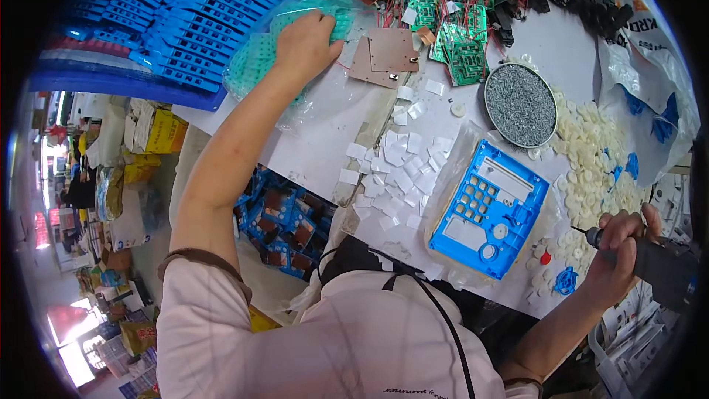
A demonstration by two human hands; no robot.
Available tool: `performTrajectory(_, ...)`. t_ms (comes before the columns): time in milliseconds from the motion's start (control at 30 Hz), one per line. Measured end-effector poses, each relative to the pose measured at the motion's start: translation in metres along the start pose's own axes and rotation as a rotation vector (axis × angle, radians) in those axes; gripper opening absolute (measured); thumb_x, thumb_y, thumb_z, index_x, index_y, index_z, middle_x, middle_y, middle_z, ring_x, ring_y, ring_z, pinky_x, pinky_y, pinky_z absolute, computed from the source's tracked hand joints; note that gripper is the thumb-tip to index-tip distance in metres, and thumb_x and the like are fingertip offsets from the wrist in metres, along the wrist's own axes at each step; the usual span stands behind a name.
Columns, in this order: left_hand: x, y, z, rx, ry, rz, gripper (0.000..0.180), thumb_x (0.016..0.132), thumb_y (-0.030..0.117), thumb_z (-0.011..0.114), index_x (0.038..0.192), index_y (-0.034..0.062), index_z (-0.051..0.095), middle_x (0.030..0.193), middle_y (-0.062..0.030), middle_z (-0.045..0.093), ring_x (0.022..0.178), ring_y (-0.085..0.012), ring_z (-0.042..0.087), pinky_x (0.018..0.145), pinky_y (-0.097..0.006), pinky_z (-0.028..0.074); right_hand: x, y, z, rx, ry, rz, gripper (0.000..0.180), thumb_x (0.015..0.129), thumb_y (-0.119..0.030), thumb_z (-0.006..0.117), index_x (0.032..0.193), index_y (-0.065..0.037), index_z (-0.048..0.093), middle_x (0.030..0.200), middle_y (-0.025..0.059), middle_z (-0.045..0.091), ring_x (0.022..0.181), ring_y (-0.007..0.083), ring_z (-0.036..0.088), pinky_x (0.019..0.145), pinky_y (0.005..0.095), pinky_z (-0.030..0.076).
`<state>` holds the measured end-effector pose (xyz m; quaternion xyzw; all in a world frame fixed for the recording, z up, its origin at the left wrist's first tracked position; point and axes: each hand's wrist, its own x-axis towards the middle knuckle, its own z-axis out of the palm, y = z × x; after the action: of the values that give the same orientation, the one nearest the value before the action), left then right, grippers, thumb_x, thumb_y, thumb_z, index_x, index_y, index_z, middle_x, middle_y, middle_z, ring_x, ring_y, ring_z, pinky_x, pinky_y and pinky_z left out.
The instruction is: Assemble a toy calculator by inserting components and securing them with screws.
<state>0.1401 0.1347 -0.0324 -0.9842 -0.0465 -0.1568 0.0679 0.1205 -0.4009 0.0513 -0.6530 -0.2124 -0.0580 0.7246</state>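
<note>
My left hand [304, 44] reaches into an opened clear plastic bag [295, 120] of green, bumpy sheets [251, 63] that look like rubber keypads. Its fingers are bent down among the sheets, and whatever they pinch is hidden. At the far right my right hand [619, 262] is wrapped round a dark power screwdriver [665, 270], its thin bit pointing left. Between my hands a blue plastic housing [473, 233] with square button holes and a round opening lies on a padded plastic-wrapped block [441, 203]. No hand touches it.
White square pieces [402, 170] lie scattered left of the housing. A round dish of screws [521, 103] stands behind it, beside many cream discs [598, 148]. Green circuit boards [465, 44], brown plates [384, 55] and stacked blue housings [199, 22] fill the back.
</note>
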Motion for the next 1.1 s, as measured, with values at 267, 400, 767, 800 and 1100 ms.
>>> performTrajectory(267,-0.014,0.017,-0.039,-0.121,0.082,-0.041,0.019,0.084,0.018,0.069,0.099,0.0057,0.069,0.100,-0.0113,0.069,0.089,-0.0361,0.067,0.076,-0.046,0.054,-0.011,-0.021,0.001,-0.607,0.378,-0.298,0.050,0.100,-0.019,0.061,0.141,0.005,0.044,0.116,0.0163,0.059,0.104,0.0283,0.061,0.105,0.0510,0.044)
performTrajectory(400,-0.039,0.065,-0.096,-0.339,0.264,0.236,0.021,0.080,0.006,0.068,0.101,0.0032,0.067,0.102,-0.0124,0.070,0.090,-0.0364,0.066,0.081,-0.044,0.053,-0.051,-0.055,0.017,-0.871,0.514,-0.821,0.060,0.093,-0.031,0.068,0.135,0.006,0.046,0.124,0.0206,0.057,0.118,0.0403,0.056,0.105,0.0558,0.042)
performTrajectory(767,-0.102,0.189,-0.137,-1.222,-0.251,0.160,0.039,0.084,0.000,0.074,0.120,0.0008,0.060,0.101,-0.0134,0.068,0.083,-0.0271,0.068,0.074,-0.037,0.055,-0.020,-0.005,0.109,-0.457,-0.490,0.276,0.037,0.080,-0.002,0.074,0.116,-0.003,0.067,0.088,0.0103,0.068,0.068,0.0222,0.061,0.064,0.0330,0.049)
performTrajectory(800,-0.104,0.189,-0.133,-1.187,-0.182,0.080,0.035,0.085,-0.002,0.073,0.118,0.0006,0.062,0.104,-0.0130,0.067,0.085,-0.0226,0.066,0.076,-0.035,0.054,-0.019,0.001,0.103,-0.399,-0.463,0.380,0.032,0.082,-0.002,0.074,0.114,-0.003,0.068,0.081,0.0090,0.066,0.061,0.0194,0.059,0.058,0.0315,0.048)
performTrajectory(1100,-0.126,0.188,-0.086,-0.978,-0.115,0.421,0.030,0.078,0.003,0.075,0.106,0.0079,0.066,0.104,-0.0099,0.066,0.091,-0.0319,0.066,0.075,-0.041,0.054,-0.027,0.049,0.105,-0.366,-0.339,0.529,0.024,0.087,-0.001,0.074,0.110,0.000,0.068,0.077,0.0004,0.060,0.063,0.0049,0.058,0.053,0.0231,0.047)
